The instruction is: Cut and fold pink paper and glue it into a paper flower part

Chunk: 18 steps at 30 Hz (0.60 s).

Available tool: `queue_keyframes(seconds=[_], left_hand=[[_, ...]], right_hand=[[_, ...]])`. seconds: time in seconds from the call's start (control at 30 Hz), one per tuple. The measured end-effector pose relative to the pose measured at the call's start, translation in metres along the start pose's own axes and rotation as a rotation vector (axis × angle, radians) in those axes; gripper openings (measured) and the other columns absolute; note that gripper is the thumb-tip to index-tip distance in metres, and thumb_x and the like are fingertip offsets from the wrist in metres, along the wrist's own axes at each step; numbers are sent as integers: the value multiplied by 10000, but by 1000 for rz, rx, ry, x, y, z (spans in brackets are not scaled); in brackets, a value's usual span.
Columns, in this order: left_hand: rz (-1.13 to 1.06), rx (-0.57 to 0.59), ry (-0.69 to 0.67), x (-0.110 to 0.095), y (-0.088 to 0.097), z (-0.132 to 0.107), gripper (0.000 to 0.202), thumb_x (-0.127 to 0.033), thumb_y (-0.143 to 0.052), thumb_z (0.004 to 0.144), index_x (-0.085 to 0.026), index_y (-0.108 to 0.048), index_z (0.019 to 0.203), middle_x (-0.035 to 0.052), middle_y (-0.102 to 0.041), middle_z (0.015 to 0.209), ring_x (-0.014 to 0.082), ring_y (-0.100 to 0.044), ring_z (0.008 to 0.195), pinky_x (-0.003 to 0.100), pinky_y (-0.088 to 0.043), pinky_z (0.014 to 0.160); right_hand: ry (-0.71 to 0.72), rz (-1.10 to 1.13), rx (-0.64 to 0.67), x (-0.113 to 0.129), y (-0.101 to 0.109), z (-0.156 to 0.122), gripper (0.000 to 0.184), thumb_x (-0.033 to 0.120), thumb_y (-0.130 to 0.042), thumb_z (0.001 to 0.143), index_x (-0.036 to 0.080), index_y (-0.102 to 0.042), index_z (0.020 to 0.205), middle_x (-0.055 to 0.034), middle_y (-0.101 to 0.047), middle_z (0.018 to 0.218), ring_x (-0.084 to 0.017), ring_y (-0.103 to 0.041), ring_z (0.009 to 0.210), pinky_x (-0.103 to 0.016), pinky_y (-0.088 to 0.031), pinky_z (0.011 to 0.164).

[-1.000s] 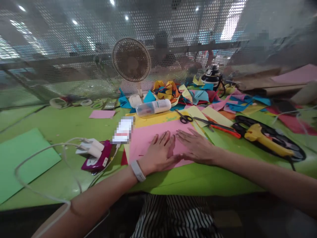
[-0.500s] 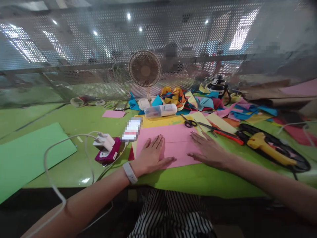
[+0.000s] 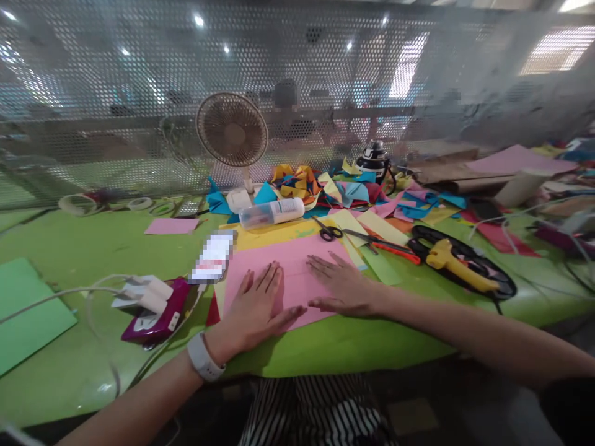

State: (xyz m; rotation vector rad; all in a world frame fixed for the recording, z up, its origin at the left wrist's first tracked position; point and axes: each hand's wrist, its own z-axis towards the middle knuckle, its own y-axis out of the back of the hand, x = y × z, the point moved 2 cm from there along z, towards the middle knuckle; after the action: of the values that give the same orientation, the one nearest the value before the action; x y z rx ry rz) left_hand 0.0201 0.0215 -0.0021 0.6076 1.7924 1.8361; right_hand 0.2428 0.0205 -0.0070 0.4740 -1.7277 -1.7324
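A pink sheet of paper (image 3: pixel 297 248) lies flat in front of me on the green table, with a faint line across it. My left hand (image 3: pixel 255 303) rests flat on its left part, fingers spread. On its right part lies my right hand (image 3: pixel 344 285), palm down and fingers stretched. The two thumbs point toward each other, close together but apart. Under the pink sheet, yellow paper (image 3: pixel 279 234) shows along the far edge. Black-handled scissors (image 3: pixel 331 233) lie at the sheet's far right corner. A phone (image 3: pixel 214 257) with a lit screen lies to the left.
A purple power strip (image 3: pixel 160 319) with white plugs and cables is left of my forearm. Behind are a fan (image 3: pixel 235 133), a plastic bottle (image 3: pixel 272 212), coloured paper scraps (image 3: pixel 348 192) and a flask (image 3: pixel 374 162). A yellow glue gun (image 3: pixel 462 266) in a black tray lies right.
My view has turned to the right, so the things appear farther left. My right hand has slid inward over the pink sheet, nearer my left hand. Both hands stay flat on it.
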Motion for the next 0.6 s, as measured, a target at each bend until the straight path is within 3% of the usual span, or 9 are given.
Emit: queue_keyframes(seconds=[0.23, 0.6], left_hand=[[-1, -19, 26, 0, 0, -4, 906, -738, -231, 806, -101, -187, 1449, 145, -207, 1506, 292, -174, 1384, 475, -104, 1104], [33, -16, 166, 8, 7, -31, 924, -756, -218, 794, -72, -284, 1412, 185, -301, 1465, 308, -244, 1359, 475, -101, 1099]], right_hand=[[-148, -78, -40, -38, 0, -43, 823, 662, -309, 861, 133, -144, 1469, -126, -184, 1500, -255, -172, 1383, -453, -67, 1139], [-136, -146, -26, -39, -4, -46, 819, 652, -284, 870, 92, -173, 1458, -145, -189, 1494, -252, -163, 1384, -476, -136, 1130]])
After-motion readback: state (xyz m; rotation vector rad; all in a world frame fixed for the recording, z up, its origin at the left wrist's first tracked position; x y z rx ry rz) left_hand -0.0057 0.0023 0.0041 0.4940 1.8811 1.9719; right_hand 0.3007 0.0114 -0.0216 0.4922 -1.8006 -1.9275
